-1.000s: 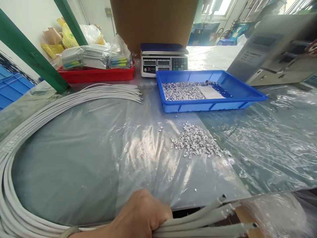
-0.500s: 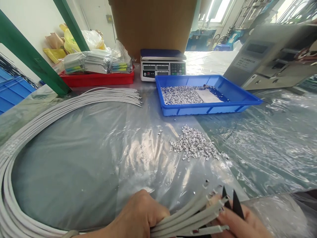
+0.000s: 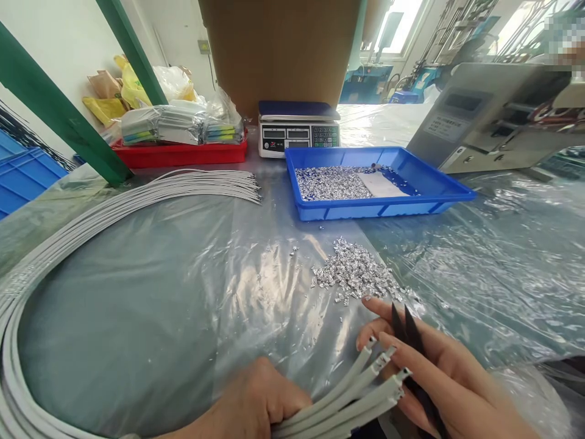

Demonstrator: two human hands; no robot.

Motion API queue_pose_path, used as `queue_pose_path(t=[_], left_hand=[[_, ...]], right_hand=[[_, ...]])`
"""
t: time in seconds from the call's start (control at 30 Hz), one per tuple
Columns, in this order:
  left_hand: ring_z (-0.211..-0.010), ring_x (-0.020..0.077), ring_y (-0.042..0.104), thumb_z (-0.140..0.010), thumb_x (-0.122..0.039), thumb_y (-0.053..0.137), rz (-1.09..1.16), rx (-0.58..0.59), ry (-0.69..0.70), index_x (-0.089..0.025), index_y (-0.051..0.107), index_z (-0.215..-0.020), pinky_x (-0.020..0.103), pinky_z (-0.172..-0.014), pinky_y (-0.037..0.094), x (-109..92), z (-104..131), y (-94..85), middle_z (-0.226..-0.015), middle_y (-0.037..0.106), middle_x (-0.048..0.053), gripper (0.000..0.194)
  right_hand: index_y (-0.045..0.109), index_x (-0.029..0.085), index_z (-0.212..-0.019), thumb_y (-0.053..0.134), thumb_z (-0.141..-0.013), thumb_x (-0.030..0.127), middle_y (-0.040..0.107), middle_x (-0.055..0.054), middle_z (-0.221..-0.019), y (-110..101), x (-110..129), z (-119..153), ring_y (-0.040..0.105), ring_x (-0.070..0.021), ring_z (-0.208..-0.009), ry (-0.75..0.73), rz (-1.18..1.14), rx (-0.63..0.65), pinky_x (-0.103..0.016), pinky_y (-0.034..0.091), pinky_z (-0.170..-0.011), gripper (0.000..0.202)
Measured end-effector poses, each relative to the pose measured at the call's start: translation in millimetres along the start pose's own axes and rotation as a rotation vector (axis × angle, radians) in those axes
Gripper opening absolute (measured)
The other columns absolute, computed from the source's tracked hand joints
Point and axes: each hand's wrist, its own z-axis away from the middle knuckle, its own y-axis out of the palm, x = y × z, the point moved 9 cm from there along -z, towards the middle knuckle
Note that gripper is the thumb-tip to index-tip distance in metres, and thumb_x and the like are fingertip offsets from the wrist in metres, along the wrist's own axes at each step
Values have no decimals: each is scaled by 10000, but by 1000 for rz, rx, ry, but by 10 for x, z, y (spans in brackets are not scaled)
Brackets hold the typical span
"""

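1. White cables (image 3: pixel 351 396) fan from the left hand (image 3: pixel 256 408), which is clenched around the bundle at the counter's (image 3: pixel 137 292) near edge.
2. The right hand (image 3: pixel 439 378), fingers loosely extended, holds black snips (image 3: pixel 404 332) against the cable tips.
3. Just beyond lies a pile of silver scraps (image 3: pixel 356 277).
4. Farther back, the cable loop's other ends (image 3: pixel 237 183) rest beside a blue tray (image 3: pixel 379 207).
5. Behind it stand a scale (image 3: pixel 297 129) and a red tray (image 3: pixel 183 152).
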Motion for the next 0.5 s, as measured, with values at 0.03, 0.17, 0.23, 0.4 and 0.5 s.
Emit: queue_pose_path(t=[0.03,0.17,0.23,0.4,0.5], left_hand=[[-510,76,361,-850,-545,727,5,-10,5,-174,532,-596,222,-478,247,-2,-6,-14,-538,398,-59,490],[-571,114,470,-791,-602,778,-6,-14,31,-178,695,-729,210,-508,332,-139,-51,-74,-552,492,-47,437],[-608,129,503,-787,-603,787,-17,-4,42,-182,734,-797,206,-525,363,-253,-76,-102,-572,526,-40,425],[-646,133,507,-810,-574,779,-21,-16,39,-185,730,-857,198,-548,381,-296,-43,-122,-612,543,-38,395],[-641,125,472,-847,-562,733,-19,-55,14,-187,680,-849,203,-554,369,-140,27,-98,-645,520,-40,378]], right_hand=[[659,246,-1193,850,-692,643,540,57,-546,-43,-38,-14,357,-80,-486,13,21,-29,-196,362,-456,667],[710,210,-897,724,-776,717,634,2,-651,-172,-27,-116,481,-99,-492,-131,253,-50,-225,398,-460,522],[660,216,-726,612,-880,690,610,0,-615,-199,93,-149,527,-130,-528,-296,443,-68,-246,431,-477,501],[638,251,-946,545,-943,592,613,36,-669,-151,322,-72,555,-145,-580,-467,653,-164,-264,447,-521,353],[581,285,-1259,605,-918,562,693,34,-805,-114,353,69,679,-165,-687,-494,556,-205,-262,539,-616,441]])
